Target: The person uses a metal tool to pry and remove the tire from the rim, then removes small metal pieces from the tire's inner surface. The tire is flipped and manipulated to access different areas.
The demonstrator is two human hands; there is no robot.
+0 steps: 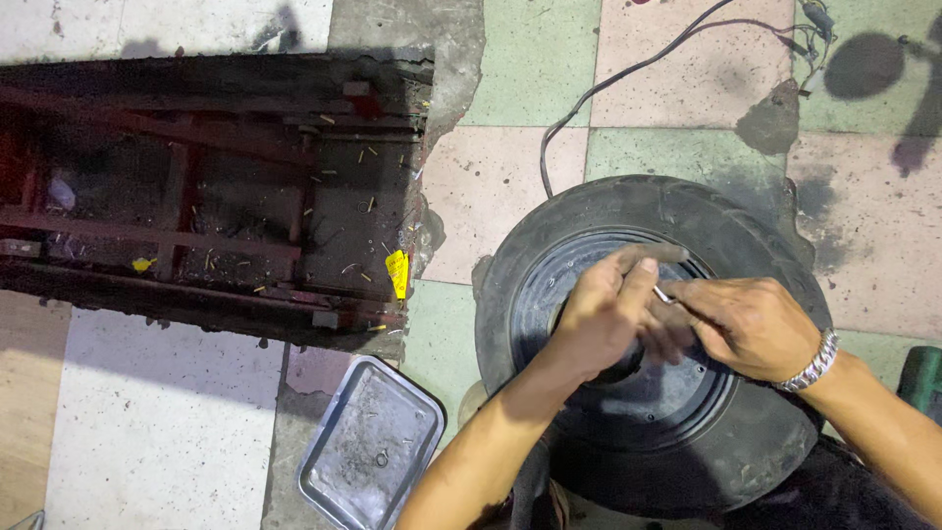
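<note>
Nearest me a dented grey metal tray (371, 447) lies on the tiled floor (167, 422). Above the black rubber tyre on its dark wheel rim (628, 353), my left hand (608, 314) and right hand (751, 324) together pinch a thin silver metal pin (663, 293). Farther left, a small yellow tag (397, 272) hangs at the edge of the rusty floor pit (216, 186).

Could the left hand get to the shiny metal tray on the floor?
Probably yes. The left hand is busy over the tyre beside the right hand, but the metal tray lies just past the left forearm, with only open floor between them.
</note>
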